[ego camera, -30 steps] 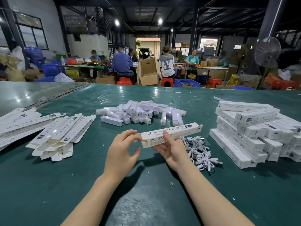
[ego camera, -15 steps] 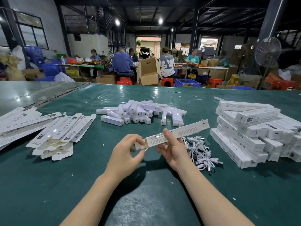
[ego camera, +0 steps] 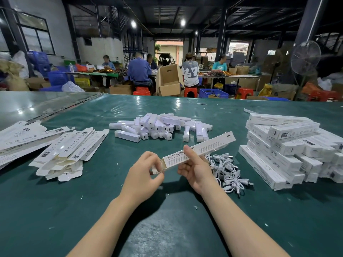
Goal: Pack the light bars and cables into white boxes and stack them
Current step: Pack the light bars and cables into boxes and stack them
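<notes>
White box (ego camera: 209,145) held in the grip of the right hand (ego camera: 194,170), left hand (ego camera: 143,178) pinching its open end flap.

A dark green table (ego camera: 46,210) fills the lower frame. At upper left, a white wall (ego camera: 55,12) holds a dark-framed window (ego camera: 35,35). Ceiling lamps (ego camera: 133,24) glow at top centre beneath black steel beams (ego camera: 204,8); a bright doorway (ego camera: 168,48) sits mid-background, and a pedestal fan (ego camera: 305,57) stands at upper right
</notes>
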A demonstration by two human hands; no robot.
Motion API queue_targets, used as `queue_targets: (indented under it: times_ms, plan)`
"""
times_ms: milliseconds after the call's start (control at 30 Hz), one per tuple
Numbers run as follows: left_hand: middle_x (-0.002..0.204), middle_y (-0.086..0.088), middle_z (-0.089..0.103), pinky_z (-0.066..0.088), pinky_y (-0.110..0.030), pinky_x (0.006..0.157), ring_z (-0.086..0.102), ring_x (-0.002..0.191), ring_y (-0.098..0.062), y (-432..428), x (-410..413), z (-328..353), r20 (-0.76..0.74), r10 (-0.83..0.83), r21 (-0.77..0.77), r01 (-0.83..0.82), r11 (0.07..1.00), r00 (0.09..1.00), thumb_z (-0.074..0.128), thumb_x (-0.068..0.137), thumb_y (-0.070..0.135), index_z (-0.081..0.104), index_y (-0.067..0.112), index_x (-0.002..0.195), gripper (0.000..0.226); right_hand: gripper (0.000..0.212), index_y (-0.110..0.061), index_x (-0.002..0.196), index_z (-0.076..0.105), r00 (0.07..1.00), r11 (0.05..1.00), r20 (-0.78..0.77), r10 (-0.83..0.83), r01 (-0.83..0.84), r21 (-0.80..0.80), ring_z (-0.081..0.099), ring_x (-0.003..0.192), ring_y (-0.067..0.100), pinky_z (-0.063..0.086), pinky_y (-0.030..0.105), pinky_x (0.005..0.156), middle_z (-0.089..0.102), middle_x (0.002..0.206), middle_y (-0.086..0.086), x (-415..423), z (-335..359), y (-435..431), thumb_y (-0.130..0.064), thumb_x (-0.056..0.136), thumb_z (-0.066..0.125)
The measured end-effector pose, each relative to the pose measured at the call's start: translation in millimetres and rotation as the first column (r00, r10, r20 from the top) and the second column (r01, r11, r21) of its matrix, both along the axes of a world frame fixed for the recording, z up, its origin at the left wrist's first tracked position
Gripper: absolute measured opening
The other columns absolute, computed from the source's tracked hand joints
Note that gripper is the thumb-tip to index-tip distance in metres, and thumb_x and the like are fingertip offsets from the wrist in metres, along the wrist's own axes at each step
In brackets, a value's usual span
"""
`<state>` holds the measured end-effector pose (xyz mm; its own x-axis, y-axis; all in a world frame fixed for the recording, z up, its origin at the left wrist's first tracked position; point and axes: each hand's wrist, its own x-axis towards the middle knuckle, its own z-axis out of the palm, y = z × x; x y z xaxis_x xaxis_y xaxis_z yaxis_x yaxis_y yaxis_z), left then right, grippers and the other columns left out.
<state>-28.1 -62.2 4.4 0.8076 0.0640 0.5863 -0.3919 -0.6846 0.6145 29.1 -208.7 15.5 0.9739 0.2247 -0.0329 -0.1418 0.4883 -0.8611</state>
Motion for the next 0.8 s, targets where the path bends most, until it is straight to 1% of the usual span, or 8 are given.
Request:
queue_targets:
  times_ms: [100,233,300,433,567,633,700,800]
  plan:
    - [0.091,0.012,0.047,0.048,-0.036,0.064,0.053,0.077,-0.019,-1.3,0.2,-1.1,-0.012,0.026,0.035,-0.026,0.999,1.0,0.063,0.072,0.005,0.039,0.027,0.062,0.034,0.014,-0.009,0.074,0.057,1.0,1.0,0.014,0.006,-0.006,-0.01,0.052,0.036,0.01,0.046,0.02,0.038,0.063,0.051,0.004,-0.2,0.3,0.9,-0.018,0.082,0.064]
    - [0.08,0.006,0.047,0.033,-0.025,0.055,0.046,0.069,-0.018,-2.4,0.8,1.6,-0.041,-0.032,-0.029,0.031,0.999,0.999,0.05,0.062,0.017,0.035,0.025,0.058,0.018,0.016,-0.008,0.074,0.058,0.999,0.999,0.036,0.01,-0.008,-0.047,0.052,0.035,0.01,0.045,0.02,0.036,0.064,0.052,0.005,-0.6,0.3,1.6,-0.02,0.082,0.064]
    - [0.077,0.005,0.046,0.032,-0.025,0.056,0.046,0.07,-0.02,-1.2,0.4,1.7,-0.039,-0.039,-0.03,0.038,0.999,0.998,0.049,0.061,0.017,0.034,0.026,0.058,0.018,0.016,-0.008,0.074,0.058,0.999,0.998,0.037,0.008,-0.005,-0.06,0.052,0.035,0.01,0.044,0.019,0.035,0.064,0.052,0.005,-0.9,0.4,2.0,-0.021,0.083,0.063]
    - [0.084,0.007,0.043,0.033,-0.02,0.055,0.045,0.073,-0.01,-2.5,-0.7,1.5,-0.028,-0.028,-0.023,0.027,0.999,0.999,0.049,0.062,0.016,0.036,0.03,0.059,0.019,0.016,-0.007,0.079,0.057,1.0,0.998,0.023,0.02,-0.019,-0.057,0.053,0.036,0.01,0.045,0.02,0.036,0.065,0.054,0.005,-0.7,1.0,1.5,-0.022,0.084,0.062]
    - [0.077,0.012,0.045,0.03,-0.013,0.057,0.044,0.072,-0.008,-4.0,-1.8,4.3,0.03,-0.055,-0.007,0.055,0.998,0.998,0.049,0.061,0.012,0.037,0.033,0.06,0.025,0.019,-0.008,0.086,0.055,1.0,0.999,0.005,0.026,-0.026,-0.035,0.054,0.037,0.011,0.046,0.02,0.037,0.065,0.055,0.004,-0.4,0.8,0.4,-0.024,0.081,0.064]
    - [0.076,0.013,0.049,0.035,-0.018,0.064,0.047,0.075,-0.01,-4.7,-2.9,4.5,0.041,-0.071,-0.012,0.071,0.997,0.997,0.048,0.061,0.011,0.039,0.034,0.064,0.025,0.022,-0.009,0.086,0.056,1.0,1.0,-0.005,0.015,-0.015,-0.024,0.055,0.037,0.011,0.045,0.02,0.037,0.065,0.055,0.003,0.2,0.4,0.2,-0.026,0.077,0.065]
    - [0.079,0.011,0.056,0.043,-0.025,0.069,0.052,0.082,-0.015,-4.9,-3.2,4.3,0.022,-0.072,-0.081,0.073,0.994,0.997,0.047,0.063,0.011,0.044,0.033,0.068,0.023,0.021,-0.009,0.085,0.056,1.0,1.0,-0.021,0.0,0.0,-0.013,0.054,0.037,0.011,0.045,0.02,0.037,0.064,0.054,0.003,0.9,0.4,0.0,-0.027,0.077,0.065]
    - [0.082,0.009,0.062,0.046,-0.026,0.066,0.055,0.079,-0.012,-3.7,-2.0,4.0,-0.014,-0.062,-0.158,0.059,0.986,0.998,0.049,0.068,0.011,0.049,0.032,0.071,0.021,0.021,-0.009,0.085,0.057,1.0,1.0,-0.028,-0.004,0.003,-0.012,0.055,0.038,0.011,0.046,0.02,0.038,0.065,0.055,0.003,2.0,0.7,-0.7,-0.026,0.079,0.065]
